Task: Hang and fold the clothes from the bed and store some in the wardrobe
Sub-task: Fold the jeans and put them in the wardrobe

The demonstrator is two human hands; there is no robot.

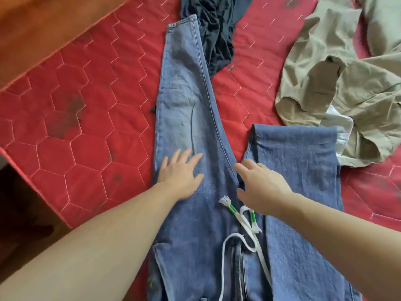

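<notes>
Jeans [186,118] lie flat mid-bed on the red mattress [71,109], one leg folded back. Left hand [181,173] presses the left leg, fingers spread. Right hand [260,185] rests open at the crotch, gripping nothing. Dark garment [217,33] and khaki garment [347,83] lie toward the far edge.

Lying across most of the view: red quilted mattress [71,109] with pale hexagon stitching and dark smudges. Running along its upper-left edge: orange-brown wooden surface [43,25], possibly a bed frame. Falling into shadow at lower left: dim floor [19,203]. Lighting soft and even.
</notes>
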